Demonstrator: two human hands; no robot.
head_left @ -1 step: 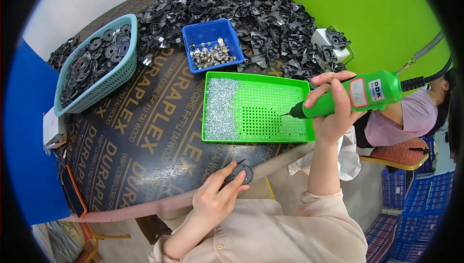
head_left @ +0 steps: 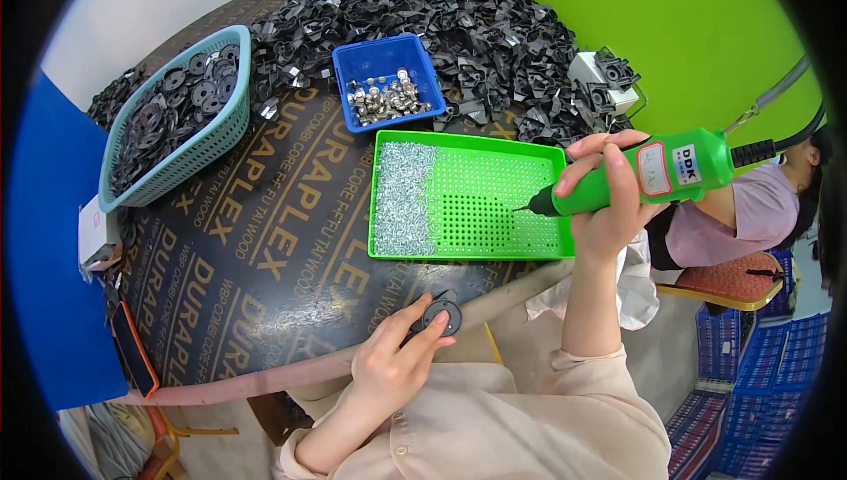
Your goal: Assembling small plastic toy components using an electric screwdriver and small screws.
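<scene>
Between the fingers of my left hand (head_left: 397,348) is a round black plastic part (head_left: 443,318), held at the table's front edge. My right hand (head_left: 615,184) is wrapped round a green electric screwdriver (head_left: 657,171). Its thin bit points left, over the perforated half of a green tray (head_left: 472,257). Small silvery screws (head_left: 404,202) fill the tray's left part. Behind the tray, a blue bin (head_left: 379,53) contains small round metal pieces (head_left: 388,101).
A light-blue basket (head_left: 181,171) of black discs stands at the left. Black plastic parts (head_left: 441,21) are heaped along the back. A phone (head_left: 134,349) leans by the blue panel (head_left: 75,259). At right, the screwdriver's cable (head_left: 790,140) hangs near another person (head_left: 728,206).
</scene>
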